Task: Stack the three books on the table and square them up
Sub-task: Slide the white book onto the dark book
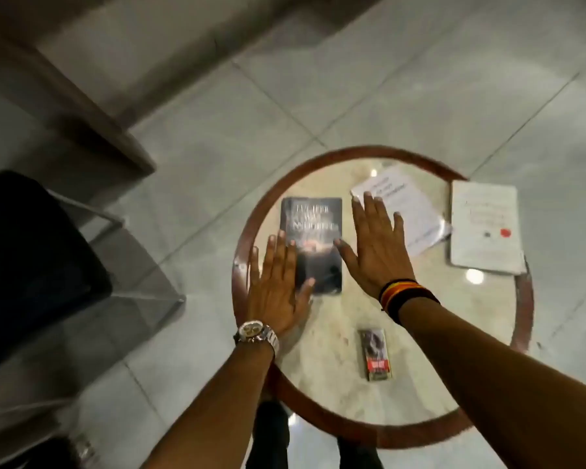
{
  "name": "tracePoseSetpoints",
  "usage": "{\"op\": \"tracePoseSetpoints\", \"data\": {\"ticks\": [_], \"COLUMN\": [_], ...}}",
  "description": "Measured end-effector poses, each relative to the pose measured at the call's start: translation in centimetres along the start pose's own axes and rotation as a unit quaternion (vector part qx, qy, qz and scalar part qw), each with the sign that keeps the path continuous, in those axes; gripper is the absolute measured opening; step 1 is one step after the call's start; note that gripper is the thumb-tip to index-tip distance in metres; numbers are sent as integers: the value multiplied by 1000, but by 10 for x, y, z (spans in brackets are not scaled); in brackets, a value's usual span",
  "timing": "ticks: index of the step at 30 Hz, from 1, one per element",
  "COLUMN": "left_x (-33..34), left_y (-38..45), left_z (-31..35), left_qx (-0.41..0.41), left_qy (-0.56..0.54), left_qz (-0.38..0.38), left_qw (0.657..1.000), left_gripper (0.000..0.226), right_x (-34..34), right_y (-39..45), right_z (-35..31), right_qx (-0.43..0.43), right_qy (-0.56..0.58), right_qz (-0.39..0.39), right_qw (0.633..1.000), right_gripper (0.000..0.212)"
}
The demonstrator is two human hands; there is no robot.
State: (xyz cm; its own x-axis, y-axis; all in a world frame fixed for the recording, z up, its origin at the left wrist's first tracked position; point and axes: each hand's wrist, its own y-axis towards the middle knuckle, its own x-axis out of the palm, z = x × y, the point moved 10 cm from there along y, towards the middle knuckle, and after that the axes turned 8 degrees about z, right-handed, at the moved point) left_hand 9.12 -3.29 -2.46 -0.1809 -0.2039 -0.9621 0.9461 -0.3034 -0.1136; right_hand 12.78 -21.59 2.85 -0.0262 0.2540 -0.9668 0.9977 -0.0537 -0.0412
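Observation:
A dark-covered book [313, 228] lies flat at the left of the round table [379, 438]. A white book [410, 204] lies tilted at the back, partly under my right hand. Another white book [484, 228] with a red dot rests at the right, overhanging the rim. My left hand [278, 286] is spread flat, fingers apart, over the dark book's left edge. Spread above the gap between the dark book and the tilted white one is my right hand [376, 245]. Neither hand holds anything. The frame is blurred.
A small dark pack [376, 355] with a red label lies near the table's front. The table has a pale marble top and a brown wooden rim. A dark chair [31, 265] stands at the left on the tiled floor. A sofa edge [82, 106] is at upper left.

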Motion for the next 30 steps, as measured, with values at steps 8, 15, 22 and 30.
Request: {"op": "tracePoseSetpoints", "data": {"ticks": [8,15,22,30], "left_x": [57,69,67,68], "left_y": [-39,-38,-38,-38], "left_z": [-56,-62,-59,-61], "left_qx": [-137,-158,-150,-148], "left_qy": [2,29,33,32], "left_qz": [38,66,65,64], "left_qw": [990,985,986,986], "left_gripper": [106,105,95,91], "right_x": [86,104,99,47], "right_y": [-43,-30,-12,-13], "right_z": [-4,-3,-3,53], "right_qx": [-39,-53,-52,46], "right_qy": [0,-26,-15,27], "right_qz": [-108,-105,-103,5], "right_qw": [993,993,993,999], "right_gripper": [104,104,88,71]}}
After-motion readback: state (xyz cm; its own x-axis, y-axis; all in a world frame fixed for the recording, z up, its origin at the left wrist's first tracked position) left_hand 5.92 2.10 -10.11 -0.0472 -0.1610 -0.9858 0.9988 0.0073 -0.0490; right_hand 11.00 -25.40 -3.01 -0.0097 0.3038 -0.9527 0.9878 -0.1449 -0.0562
